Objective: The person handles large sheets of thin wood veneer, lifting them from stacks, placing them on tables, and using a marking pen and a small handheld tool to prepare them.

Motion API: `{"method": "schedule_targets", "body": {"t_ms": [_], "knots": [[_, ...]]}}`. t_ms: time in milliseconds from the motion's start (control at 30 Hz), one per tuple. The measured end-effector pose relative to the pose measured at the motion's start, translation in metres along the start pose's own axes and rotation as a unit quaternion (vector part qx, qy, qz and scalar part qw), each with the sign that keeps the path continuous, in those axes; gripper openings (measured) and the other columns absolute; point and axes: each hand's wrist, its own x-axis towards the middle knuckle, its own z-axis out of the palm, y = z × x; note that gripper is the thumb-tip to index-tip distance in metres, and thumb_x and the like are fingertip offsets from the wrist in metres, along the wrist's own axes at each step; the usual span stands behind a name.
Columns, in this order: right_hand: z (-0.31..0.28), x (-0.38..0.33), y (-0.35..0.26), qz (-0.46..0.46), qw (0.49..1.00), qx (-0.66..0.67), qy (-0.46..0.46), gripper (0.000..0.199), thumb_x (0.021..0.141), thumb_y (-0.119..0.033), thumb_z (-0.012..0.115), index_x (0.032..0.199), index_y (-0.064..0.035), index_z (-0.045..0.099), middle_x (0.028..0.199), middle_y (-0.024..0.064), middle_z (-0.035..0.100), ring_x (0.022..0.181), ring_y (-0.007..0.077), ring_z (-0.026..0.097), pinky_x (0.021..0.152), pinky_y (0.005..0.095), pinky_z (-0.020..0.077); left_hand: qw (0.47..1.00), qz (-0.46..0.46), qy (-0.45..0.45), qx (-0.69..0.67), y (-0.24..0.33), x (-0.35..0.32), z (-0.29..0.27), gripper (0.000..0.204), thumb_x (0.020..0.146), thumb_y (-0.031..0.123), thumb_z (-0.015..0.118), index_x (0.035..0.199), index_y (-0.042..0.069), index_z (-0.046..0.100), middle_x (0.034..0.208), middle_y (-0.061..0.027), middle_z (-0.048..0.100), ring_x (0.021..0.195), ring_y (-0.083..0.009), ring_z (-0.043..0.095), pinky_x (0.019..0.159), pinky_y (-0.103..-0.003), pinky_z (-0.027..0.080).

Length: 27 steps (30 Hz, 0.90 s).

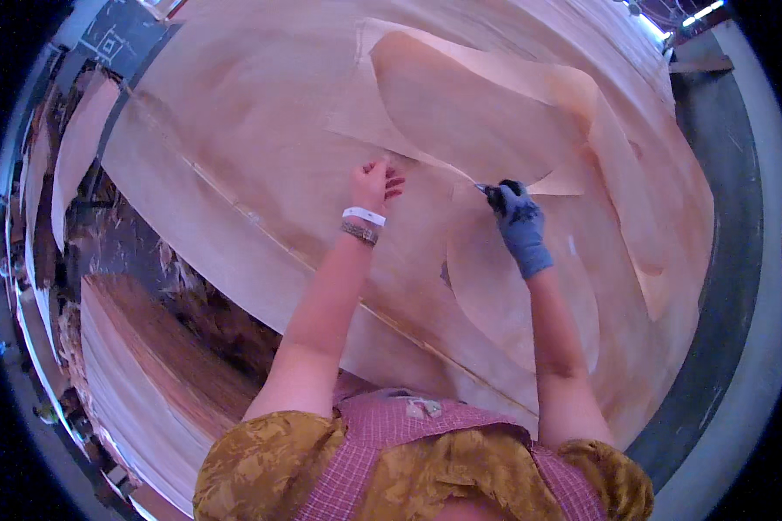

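Note:
A wide, thin pinkish-tan sheet that looks like wood veneer (269,139) spreads in front of me. On it lies a loose, curling piece of the same veneer (469,104), its torn or cut edges lifted. My right hand (517,213), in a grey-blue glove with dark fingertips, closes around a small knife (480,186). The knife's tip is at the loose piece's near edge; most of its handle is hidden by the fingers. My bare left hand (378,182) hovers over or rests on the sheet, fingers slightly bent and apart, with nothing visible in it.
A long narrow seam or strip (300,252) crosses the sheet diagonally. To the left is a stack of veneer sheets (139,356) with ragged brown scraps (200,286) beside it. A dark grey edge (721,260) borders the right side. A patterned grey-blue panel (117,43) stands far left.

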Motion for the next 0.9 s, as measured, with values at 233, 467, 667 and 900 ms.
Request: {"method": "schedule_targets", "body": {"t_ms": [233,467,667,900], "knots": [[-0.098,-0.053,-0.033,-0.015,0.999,0.035,-0.019,0.013,0.089,-0.016,0.064,0.099,-0.0087,0.067,0.087,0.0142,0.064,0.082,0.035,0.063,0.067,0.0434,0.0501,0.997,-0.071,-0.003,-0.039,0.054,0.011,0.002,0.035,0.085,0.037,0.074,0.1,0.01,0.057,0.083,-0.0039,0.063,0.066,-0.0149,0.064,0.043,-0.024,0.039],[-0.126,-0.112,-0.041,0.022,0.995,-0.014,-0.094,0.014,0.087,-0.015,0.065,0.1,-0.0108,0.067,0.091,0.0123,0.065,0.079,0.0332,0.064,0.065,0.0415,0.0509,0.997,0.051,-0.02,0.046,0.044,-0.03,-0.02,0.025,0.082,0.021,0.074,0.098,0.007,0.062,0.076,-0.0008,0.061,0.055,-0.0099,0.055,0.04,-0.025,0.037],[-0.089,-0.189,-0.03,0.017,0.972,-0.076,-0.222,0.02,0.09,-0.026,0.062,0.104,-0.0121,0.064,0.095,0.0104,0.066,0.081,0.032,0.066,0.064,0.0431,0.0529,0.982,0.094,0.05,0.154,-0.005,-0.082,-0.058,0.021,0.08,0.018,0.074,0.094,0.004,0.069,0.073,-0.0018,0.065,0.053,-0.0101,0.056,0.038,-0.027,0.04],[-0.08,-0.164,-0.076,0.034,0.968,0.015,-0.248,0.028,0.09,-0.032,0.064,0.108,-0.0103,0.061,0.106,0.0142,0.064,0.086,0.0352,0.066,0.068,0.044,0.0539,0.958,0.09,0.109,0.247,-0.017,-0.071,-0.074,0.029,0.074,0.026,0.077,0.081,-0.001,0.07,0.07,-0.0066,0.067,0.054,-0.0152,0.06,0.044,-0.033,0.047]]}}
